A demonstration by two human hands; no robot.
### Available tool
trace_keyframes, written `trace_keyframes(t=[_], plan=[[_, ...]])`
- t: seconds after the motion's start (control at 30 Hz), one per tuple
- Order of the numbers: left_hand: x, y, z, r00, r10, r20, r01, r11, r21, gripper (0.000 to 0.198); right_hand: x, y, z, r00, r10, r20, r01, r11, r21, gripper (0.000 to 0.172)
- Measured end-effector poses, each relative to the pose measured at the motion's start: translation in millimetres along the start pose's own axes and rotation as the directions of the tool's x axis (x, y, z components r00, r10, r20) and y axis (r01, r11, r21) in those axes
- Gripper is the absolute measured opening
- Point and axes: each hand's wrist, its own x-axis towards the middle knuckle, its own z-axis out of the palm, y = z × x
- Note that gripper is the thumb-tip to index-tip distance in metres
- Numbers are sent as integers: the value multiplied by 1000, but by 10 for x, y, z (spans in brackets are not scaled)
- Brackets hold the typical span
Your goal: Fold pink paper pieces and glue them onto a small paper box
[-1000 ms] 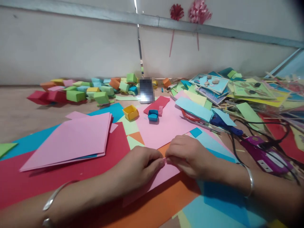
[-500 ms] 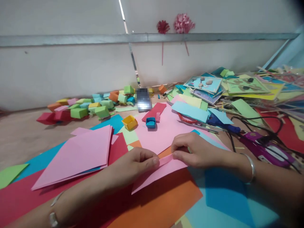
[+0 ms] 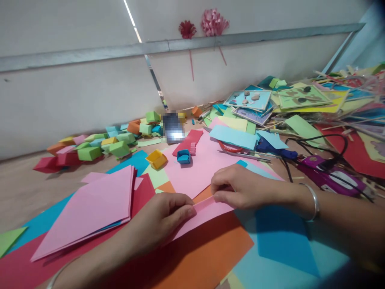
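Both hands grip a sheet of pink paper (image 3: 201,217) along its far edge, where a narrow strip is folded over. My left hand (image 3: 168,214) pinches the fold with thumb and fingers at its left part. On the right part, my right hand (image 3: 237,186) presses the fold between thumb and curled fingers. Orange paper (image 3: 222,249) lies under the held sheet. A stack of pink paper (image 3: 90,208) sits left of my left hand. Beyond the hands stand a small yellow paper box (image 3: 157,159) and a small blue paper box (image 3: 183,157).
Folded paper cubes (image 3: 90,152) pile up at the back left. Scissors with red handles (image 3: 230,147) lie partly under light blue paper (image 3: 233,136). A purple glue gun (image 3: 331,174) with a black cord is on the right. Framed stone pictures (image 3: 248,100) are stacked behind.
The camera view has tilted and shifted, so the scene sits further left. Both hands keep their hold on the pink paper, which now lies at a slightly different angle.
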Motion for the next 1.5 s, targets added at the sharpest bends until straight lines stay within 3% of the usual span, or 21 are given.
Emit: trace_keyframes(t=[0.17,0.37,0.5,0.73,0.97,1.13,1.3,1.5], plan=[[10,11,-23,998,-45,37,48,995,-86,39,23,64,-2,996,64,59,-65,998,20,14],[6,-26,-54,999,-48,-10,45,977,-210,47,30,78,-9,997,77,18,-76,997,-11,17],[11,-37,-66,998,-55,37,62,975,-215,42,21,91,-18,997,72,12,-72,997,-21,18],[10,-6,-71,1000,10,-13,-10,999,41,39,7,110,-4,994,88,60,-88,996,2,19],[-28,3,-50,998,45,-54,-28,958,286,34,11,105,-1,989,76,123,-78,997,10,17],[-29,-8,-36,999,6,-41,6,958,286,32,24,115,17,980,107,168,-109,994,7,17],[-24,-27,-50,998,45,-52,-30,961,276,28,37,113,40,975,130,182,-127,991,-27,16],[23,-38,-78,999,-29,-25,34,976,217,22,60,80,38,963,160,216,-142,985,-95,16]])
